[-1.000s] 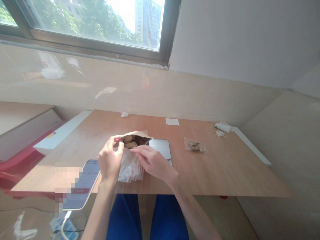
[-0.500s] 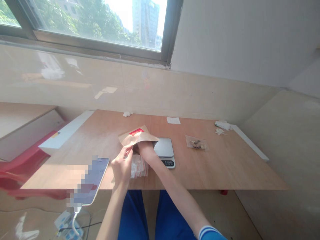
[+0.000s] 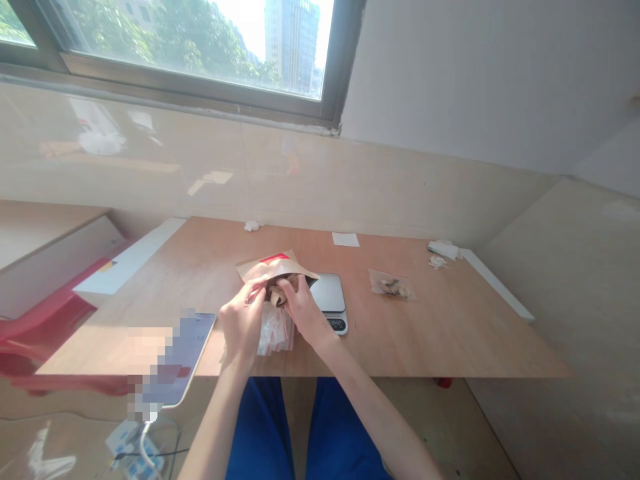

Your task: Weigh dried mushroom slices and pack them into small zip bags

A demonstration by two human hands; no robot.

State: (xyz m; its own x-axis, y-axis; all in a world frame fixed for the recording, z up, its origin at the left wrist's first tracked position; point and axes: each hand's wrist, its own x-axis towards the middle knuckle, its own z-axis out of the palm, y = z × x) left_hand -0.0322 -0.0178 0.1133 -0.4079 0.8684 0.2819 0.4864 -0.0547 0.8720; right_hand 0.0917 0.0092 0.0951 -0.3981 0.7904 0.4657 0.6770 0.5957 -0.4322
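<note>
On the table (image 3: 450, 333), the brown paper bag (image 3: 265, 268) sits between your hands, its mouth open; the scale (image 3: 331, 293) is just beyond your right hand, clear bags (image 3: 274, 333) below both. You seem to be picking inside; lifting would call for a wide mouth. Your left hand (image 3: 243, 323) pinches the rim, nearly closed; your right hand (image 3: 304, 312), half-curled, touches dried pieces (image 3: 277, 297), grip unclear.

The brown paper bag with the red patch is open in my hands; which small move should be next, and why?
Perhaps ease the right hand slowly away from the brown paper bag, with the left hand steadying its rim: the right fingers are at the open mouth, by pale, curled pieces, which could catch on the edge.
</note>
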